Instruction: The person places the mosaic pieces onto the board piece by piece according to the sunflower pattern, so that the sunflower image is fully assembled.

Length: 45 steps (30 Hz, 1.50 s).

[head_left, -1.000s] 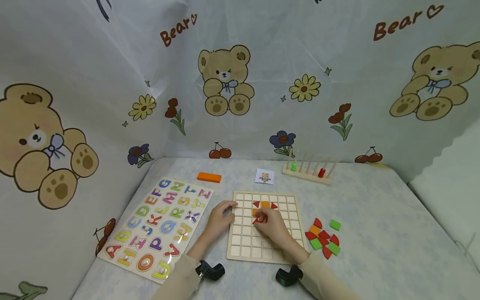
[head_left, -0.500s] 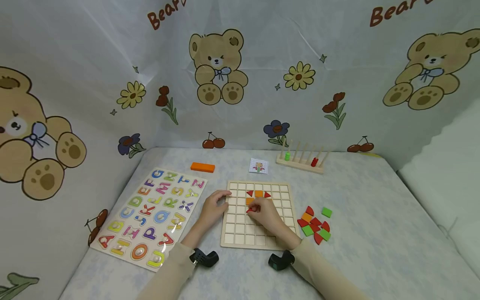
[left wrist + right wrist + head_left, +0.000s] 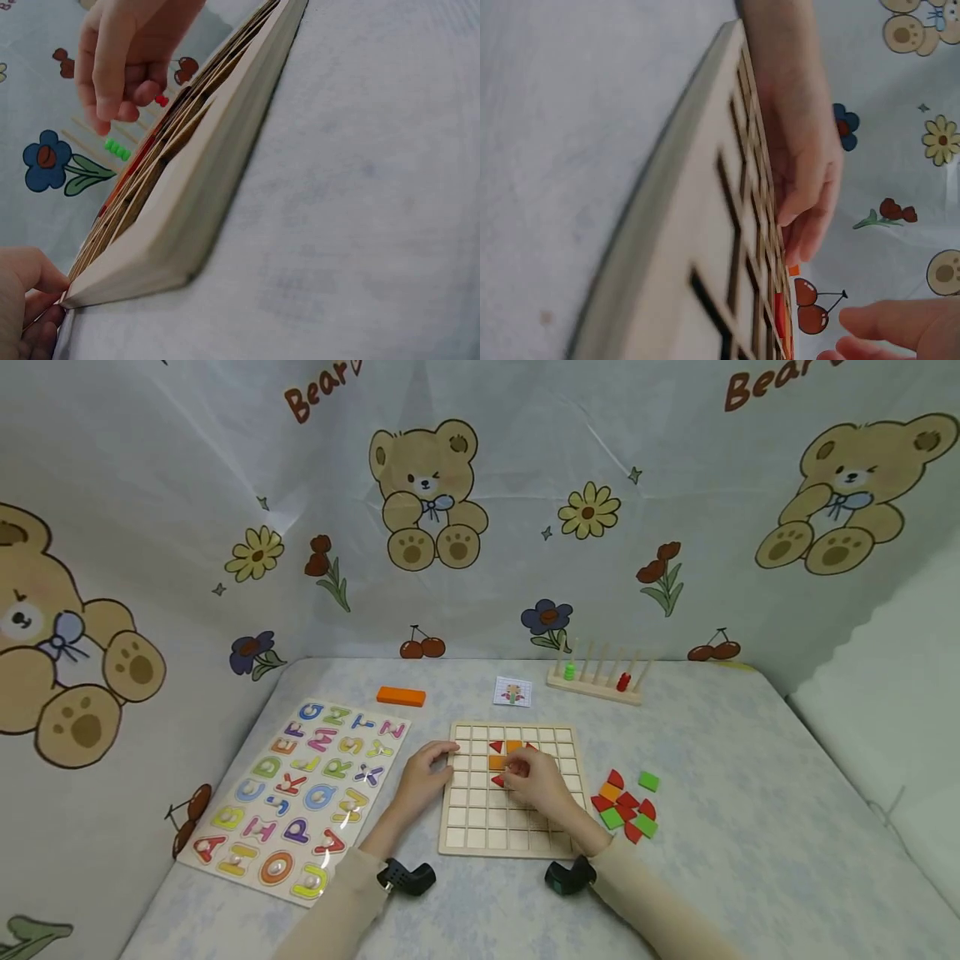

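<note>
My left hand (image 3: 424, 777) holds the left edge of a wooden grid board (image 3: 468, 838), its fingertips at the rim (image 3: 30, 300). Over the middle of the board is my right hand (image 3: 537, 778), bent fingers lifted a little above the surface and nothing visible between them (image 3: 127, 64). A red tile (image 3: 497, 782) lies in a cell beside the right fingertips. Farther up the board are an orange square tile (image 3: 497, 762), another orange square (image 3: 513, 747) and a red triangle tile (image 3: 496, 747). A second red triangle (image 3: 531, 746) is partly covered by the right hand.
Loose red, green and orange tiles (image 3: 627, 800) lie right of the board. An alphabet puzzle (image 3: 294, 789) fills the left side. Behind stand a peg rack (image 3: 594, 686) with green and red beads, a pattern card (image 3: 513, 692) and an orange block (image 3: 401, 696).
My right hand has drawn slightly up and right from the red tile, which now shows more fully in its cell. The left hand stays at the board's edge. The head view has shifted.
</note>
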### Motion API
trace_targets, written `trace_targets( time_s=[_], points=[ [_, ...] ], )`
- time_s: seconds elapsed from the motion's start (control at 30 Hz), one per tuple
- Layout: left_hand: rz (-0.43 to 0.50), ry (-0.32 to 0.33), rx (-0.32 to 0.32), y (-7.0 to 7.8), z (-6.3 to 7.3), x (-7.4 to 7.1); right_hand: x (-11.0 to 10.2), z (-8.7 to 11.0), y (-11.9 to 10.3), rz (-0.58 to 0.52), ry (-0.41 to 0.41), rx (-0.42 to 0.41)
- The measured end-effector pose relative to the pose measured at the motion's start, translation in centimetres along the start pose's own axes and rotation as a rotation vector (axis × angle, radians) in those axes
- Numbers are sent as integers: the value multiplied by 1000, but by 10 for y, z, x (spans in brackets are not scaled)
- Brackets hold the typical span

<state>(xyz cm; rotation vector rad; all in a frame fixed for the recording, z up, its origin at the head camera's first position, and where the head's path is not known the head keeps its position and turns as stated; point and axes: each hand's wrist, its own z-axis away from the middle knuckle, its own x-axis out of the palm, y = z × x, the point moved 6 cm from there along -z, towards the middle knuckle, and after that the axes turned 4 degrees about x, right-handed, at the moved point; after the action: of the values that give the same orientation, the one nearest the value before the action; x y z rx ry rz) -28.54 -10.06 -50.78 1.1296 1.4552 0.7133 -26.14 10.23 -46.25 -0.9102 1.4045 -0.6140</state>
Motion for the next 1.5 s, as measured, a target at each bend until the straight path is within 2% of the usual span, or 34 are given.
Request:
trace_targets(
  time_s=[0.1,0.2,0.4,0.57,0.67,0.87,1.0,1.27,1.37,1.5],
  points=[
    [4,4,16,0,-1,3,-23,2,9,-11,17,54],
    [6,14,22,-2,1,6,-48,10,24,29,45,64],
    [-6,9,8,-13,17,14,-85,44,67,127,101,89],
    [3,2,-23,-17,27,17,-104,72,89,191,98,174],
    [1,1,-7,-13,27,15,-109,79,93,200,75,197],
    [26,-2,-1,-7,20,11,-113,74,90,208,36,136],
    [19,0,-8,-6,16,10,-114,70,90,198,39,125],
    [3,16,17,-1,11,11,-122,62,86,225,141,149],
    [-9,8,16,-2,10,8,-118,59,77,183,168,143],
    [-17,4,13,0,6,1,-99,49,53,144,169,57]
  ],
)
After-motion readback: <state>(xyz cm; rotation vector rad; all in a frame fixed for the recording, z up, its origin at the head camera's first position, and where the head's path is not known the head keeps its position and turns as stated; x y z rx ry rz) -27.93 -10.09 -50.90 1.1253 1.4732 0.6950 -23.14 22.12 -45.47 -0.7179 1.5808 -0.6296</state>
